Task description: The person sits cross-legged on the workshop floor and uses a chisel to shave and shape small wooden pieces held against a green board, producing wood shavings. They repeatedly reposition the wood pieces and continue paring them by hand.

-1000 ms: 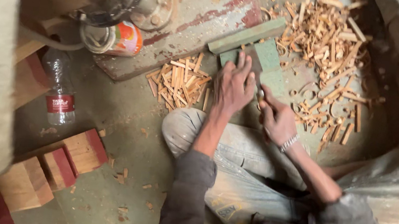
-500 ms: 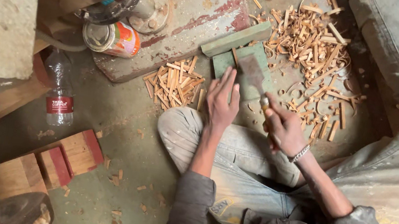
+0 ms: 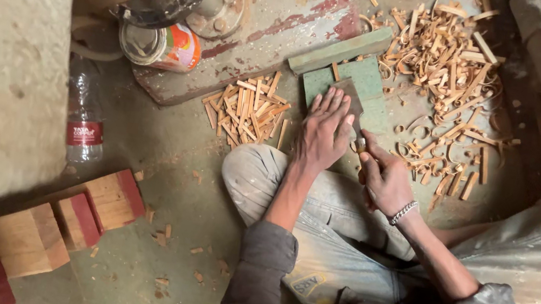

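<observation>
Here, left hand presses green block; right hand grips chisel.

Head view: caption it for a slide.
Seated person's left hand presses on a green block, right hand gripping a blade, wood shavings nearby.

Left of the left hand: stick pile close by, can and bottle beyond. Right of the right hand: shavings heap crowds the floor. Bare floor only below-left, toward the wood blocks.
</observation>
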